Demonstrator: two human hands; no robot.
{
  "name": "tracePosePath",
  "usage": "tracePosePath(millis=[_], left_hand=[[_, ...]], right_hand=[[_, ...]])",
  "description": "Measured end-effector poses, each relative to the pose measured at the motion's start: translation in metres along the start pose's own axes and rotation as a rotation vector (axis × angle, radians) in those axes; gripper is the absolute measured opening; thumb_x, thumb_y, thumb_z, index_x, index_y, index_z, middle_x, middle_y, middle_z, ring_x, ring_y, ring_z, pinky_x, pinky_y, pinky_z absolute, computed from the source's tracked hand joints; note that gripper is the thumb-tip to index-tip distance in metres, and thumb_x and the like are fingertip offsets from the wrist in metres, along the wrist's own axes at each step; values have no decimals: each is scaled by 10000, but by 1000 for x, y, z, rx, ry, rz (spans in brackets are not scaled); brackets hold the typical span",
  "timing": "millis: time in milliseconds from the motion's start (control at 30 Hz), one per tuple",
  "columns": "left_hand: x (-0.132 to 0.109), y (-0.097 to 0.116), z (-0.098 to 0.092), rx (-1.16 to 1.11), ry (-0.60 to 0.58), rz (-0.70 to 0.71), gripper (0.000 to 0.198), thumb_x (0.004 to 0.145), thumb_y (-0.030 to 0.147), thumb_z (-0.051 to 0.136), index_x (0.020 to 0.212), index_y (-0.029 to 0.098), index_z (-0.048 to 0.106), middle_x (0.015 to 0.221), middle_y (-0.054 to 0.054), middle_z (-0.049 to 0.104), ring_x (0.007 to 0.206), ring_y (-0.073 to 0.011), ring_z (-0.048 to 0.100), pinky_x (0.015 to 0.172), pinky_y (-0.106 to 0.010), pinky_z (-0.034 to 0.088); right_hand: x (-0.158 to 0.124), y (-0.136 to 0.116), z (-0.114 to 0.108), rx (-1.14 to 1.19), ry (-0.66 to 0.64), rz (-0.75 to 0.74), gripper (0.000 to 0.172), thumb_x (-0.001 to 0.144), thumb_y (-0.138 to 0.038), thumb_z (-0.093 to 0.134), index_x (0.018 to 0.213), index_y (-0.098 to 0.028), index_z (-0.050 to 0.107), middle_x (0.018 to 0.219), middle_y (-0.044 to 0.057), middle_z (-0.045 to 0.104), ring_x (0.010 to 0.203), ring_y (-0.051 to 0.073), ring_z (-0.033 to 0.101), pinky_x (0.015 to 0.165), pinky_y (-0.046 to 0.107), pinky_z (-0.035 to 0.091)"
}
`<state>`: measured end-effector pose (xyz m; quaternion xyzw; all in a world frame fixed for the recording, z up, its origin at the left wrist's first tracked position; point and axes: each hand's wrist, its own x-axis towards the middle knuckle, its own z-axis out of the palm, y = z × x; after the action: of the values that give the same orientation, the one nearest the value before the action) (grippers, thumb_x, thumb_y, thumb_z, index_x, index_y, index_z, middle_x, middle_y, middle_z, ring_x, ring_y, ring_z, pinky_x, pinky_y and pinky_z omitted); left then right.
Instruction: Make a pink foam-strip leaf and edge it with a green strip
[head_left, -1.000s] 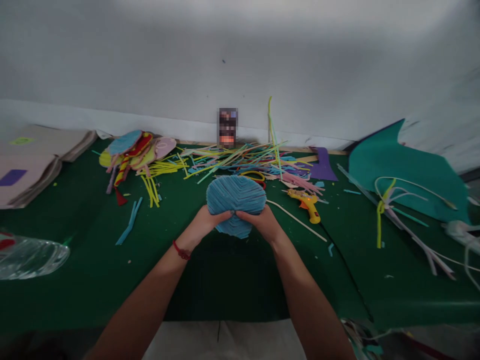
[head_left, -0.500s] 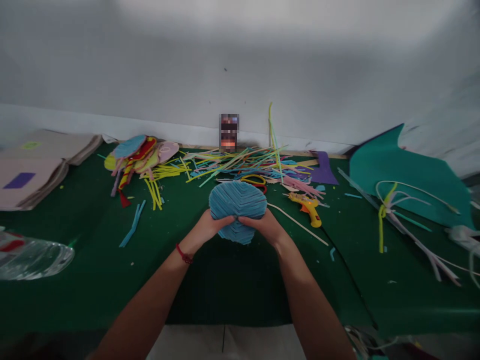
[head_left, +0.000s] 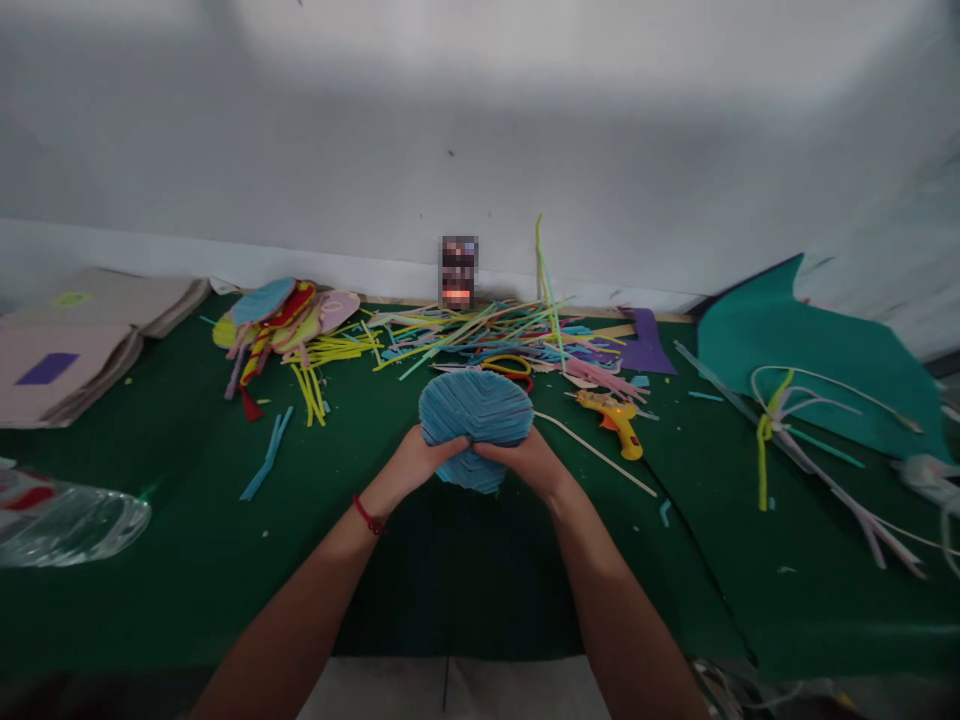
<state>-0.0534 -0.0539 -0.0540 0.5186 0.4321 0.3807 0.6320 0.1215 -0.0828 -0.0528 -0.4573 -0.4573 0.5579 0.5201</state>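
Note:
A blue rounded craft piece (head_left: 475, 402), covered in slanting pipe-cleaner strips that meet along a middle line, is held above the green table. My left hand (head_left: 420, 462) grips its lower left side, thumb across the front. From the lower right my right hand (head_left: 526, 462) grips it too, and the two thumb tips nearly meet at the middle. The other fingers are hidden behind the piece. Just beyond it lie scissors (head_left: 508, 364) with yellow and red handles. A yellow glue gun (head_left: 616, 420) with a small orange light rests to the right.
Loose coloured pipe cleaners (head_left: 480, 330) are heaped at the back, near a phone-like blurred object (head_left: 458, 272). Finished-looking craft shapes (head_left: 281, 310) lie back left. A plastic bottle (head_left: 75, 522) and cardboard (head_left: 67, 375) are left; a teal sheet (head_left: 832, 350) is right. The black cord (head_left: 697, 555) crosses the table.
The view has tilted slightly upward, so most things sit a little lower in the picture. Both hands keep the same hold on the blue craft piece.

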Motion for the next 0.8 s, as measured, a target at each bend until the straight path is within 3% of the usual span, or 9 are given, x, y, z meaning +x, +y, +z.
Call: tracePosePath(millis=[367,600,800], left_hand=[[0,0,2,-40,-7,-16,589,555,460,833,1027,136,695,1106,-132,712,1028,-312,667,967,-492,499],[4,-3,1,7,69,-12,583,527,442,846,986,111,707,1062,-143,724,1008,-326,673,959,-496,502],[5,0,3,-70,167,19,630,573,469,824,1074,116,681,1167,-147,684,1091,-314,641,998,-471,481]], right_hand=[[3,2,0,33,17,26,549,498,-338,883,1006,-218,714,1079,62,730,1070,284,653,1036,516,437],[4,5,2,-9,61,20,546,506,-338,875,1009,-203,713,1067,54,735,1071,286,651,1029,507,444],[4,-6,-2,44,76,126,470,590,-437,821,987,-215,702,1022,45,742,964,266,685,849,428,554]])
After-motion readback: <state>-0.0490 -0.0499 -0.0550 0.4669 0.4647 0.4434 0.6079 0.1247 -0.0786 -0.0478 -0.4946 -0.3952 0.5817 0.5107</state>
